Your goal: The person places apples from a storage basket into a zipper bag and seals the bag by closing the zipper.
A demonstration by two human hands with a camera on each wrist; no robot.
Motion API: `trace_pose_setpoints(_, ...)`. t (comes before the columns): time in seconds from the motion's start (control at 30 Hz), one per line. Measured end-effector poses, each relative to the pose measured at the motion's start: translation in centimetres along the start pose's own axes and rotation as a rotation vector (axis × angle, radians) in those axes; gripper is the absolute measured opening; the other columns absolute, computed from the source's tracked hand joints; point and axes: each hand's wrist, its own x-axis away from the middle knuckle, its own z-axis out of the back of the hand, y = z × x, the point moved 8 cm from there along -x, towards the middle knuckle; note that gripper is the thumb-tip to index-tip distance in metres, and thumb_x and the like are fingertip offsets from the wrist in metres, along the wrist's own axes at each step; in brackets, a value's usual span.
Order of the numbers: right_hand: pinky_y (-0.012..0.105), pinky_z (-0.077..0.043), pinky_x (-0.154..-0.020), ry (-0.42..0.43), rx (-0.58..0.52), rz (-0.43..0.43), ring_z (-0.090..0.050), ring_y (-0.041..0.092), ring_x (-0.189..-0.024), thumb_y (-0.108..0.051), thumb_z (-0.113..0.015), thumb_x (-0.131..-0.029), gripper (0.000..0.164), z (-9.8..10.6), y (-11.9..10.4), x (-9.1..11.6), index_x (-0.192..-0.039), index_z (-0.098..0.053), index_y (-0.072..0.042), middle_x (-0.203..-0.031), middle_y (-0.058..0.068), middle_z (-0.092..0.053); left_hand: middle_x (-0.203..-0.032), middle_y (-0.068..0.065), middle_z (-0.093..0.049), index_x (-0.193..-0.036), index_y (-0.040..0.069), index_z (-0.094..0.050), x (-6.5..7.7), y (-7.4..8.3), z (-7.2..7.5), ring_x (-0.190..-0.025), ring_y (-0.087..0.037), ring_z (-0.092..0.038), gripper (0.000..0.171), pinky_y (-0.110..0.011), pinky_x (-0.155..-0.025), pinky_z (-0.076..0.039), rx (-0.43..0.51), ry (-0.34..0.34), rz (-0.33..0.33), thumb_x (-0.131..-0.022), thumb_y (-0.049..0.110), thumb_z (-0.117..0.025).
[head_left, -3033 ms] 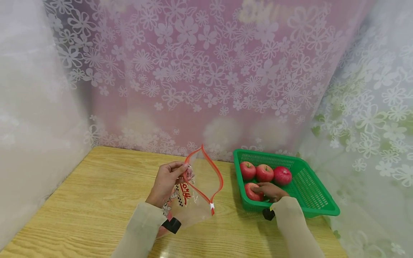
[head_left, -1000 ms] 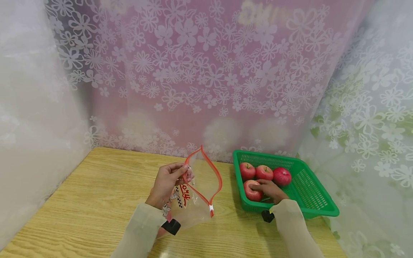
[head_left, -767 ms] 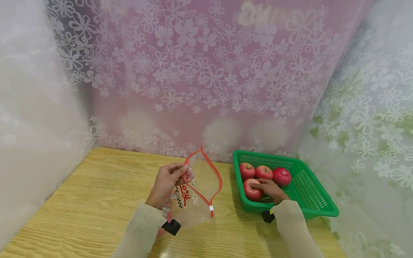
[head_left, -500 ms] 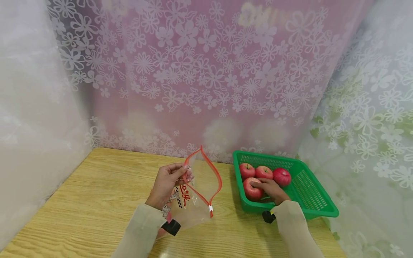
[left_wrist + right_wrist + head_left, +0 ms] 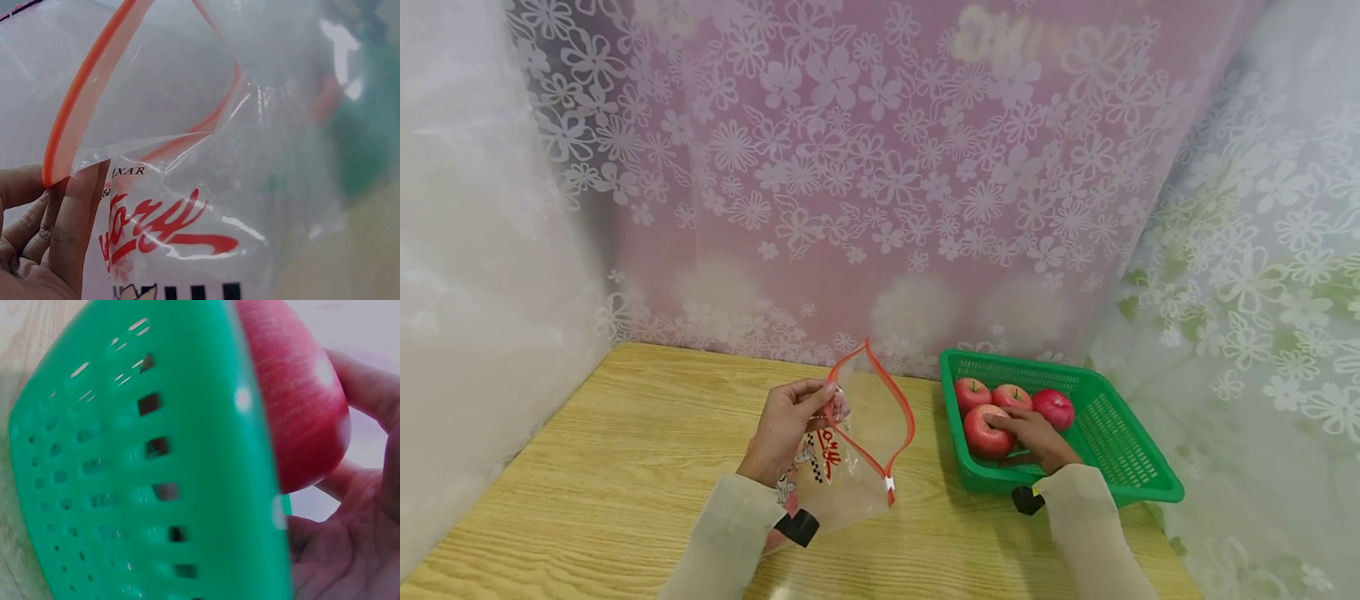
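My left hand (image 5: 790,423) pinches the orange-red zip edge of a clear zip bag (image 5: 857,475) between thumb and fingers. The bag's mouth gapes toward the right, with a white slider at its lower corner. Red lettering and a checkered print show on its front in the left wrist view. My right hand (image 5: 1036,435) grips a red apple (image 5: 987,433) at the near left of the green basket (image 5: 1138,492). In the right wrist view this apple (image 5: 325,100) is absent, while the held apple (image 5: 300,394) rises beside the basket's rim with fingers and thumb around it.
Two more apples (image 5: 972,395) (image 5: 1011,397) and a darker red round fruit (image 5: 1053,409) lie behind the held apple in the basket. A wooden table (image 5: 587,467) carries everything. Floral curtains (image 5: 880,183) stand behind and at the right.
My right hand has tightened on the front apple and raised it slightly, so it now overlaps the apples behind. The left hand and the bag have stayed almost still.
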Motion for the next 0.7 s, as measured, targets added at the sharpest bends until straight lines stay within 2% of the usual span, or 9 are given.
trace_pose_setpoints(0.23, 0.049, -0.056, -0.079, -0.011, -0.013, 0.02, -0.066, 0.022, -0.088, -0.043, -0.062, -0.093, 0.084, 0.0, -0.9, 0.6, -0.15, -0.021, 0.003, -0.135, 0.029, -0.044, -0.079, -0.002, -0.07, -0.107, -0.012, -0.063, 0.1, 0.0, 0.1, -0.071, -0.011, -0.069, 0.023, -0.024, -0.066, -0.057, -0.004, 0.007, 0.007, -0.096, 0.008, -0.059)
trace_pose_setpoints(0.4, 0.047, -0.057, -0.079, -0.009, -0.02, 0.048, -0.062, 0.021, -0.096, -0.043, -0.062, -0.093, 0.079, 0.0, -2.1, 1.3, -0.15, -0.025, -0.002, -0.137, 0.024, -0.044, -0.08, -0.001, -0.07, -0.109, -0.013, -0.062, 0.2, -0.1, 0.0, -0.071, -0.01, -0.069, 0.024, -0.023, -0.066, -0.057, -0.001, -0.001, 0.012, -0.096, 0.007, -0.058)
trace_pose_setpoints(0.53, 0.046, -0.056, -0.081, -0.038, -0.007, 0.095, -0.056, 0.025, -0.107, -0.042, -0.06, -0.094, 0.07, -0.2, -3.4, 1.8, -0.147, -0.031, -0.006, -0.138, 0.021, -0.042, -0.079, -0.001, -0.07, -0.109, -0.013, -0.062, 0.2, 0.0, 0.0, -0.071, -0.01, -0.069, 0.024, -0.024, -0.067, -0.058, -0.002, -0.004, 0.005, -0.097, 0.007, -0.058)
trace_pose_setpoints(0.7, 0.045, -0.057, -0.081, -0.066, 0.005, 0.124, -0.057, 0.025, -0.103, -0.042, -0.059, -0.095, 0.066, -0.2, -4.8, 2.4, -0.144, -0.036, -0.003, -0.133, 0.02, -0.046, -0.08, -0.003, -0.07, -0.11, -0.013, -0.062, 0.1, 0.1, 0.0, -0.073, -0.012, -0.07, 0.026, -0.024, -0.068, -0.057, -0.021, 0.013, 0.009, -0.097, 0.009, -0.059)
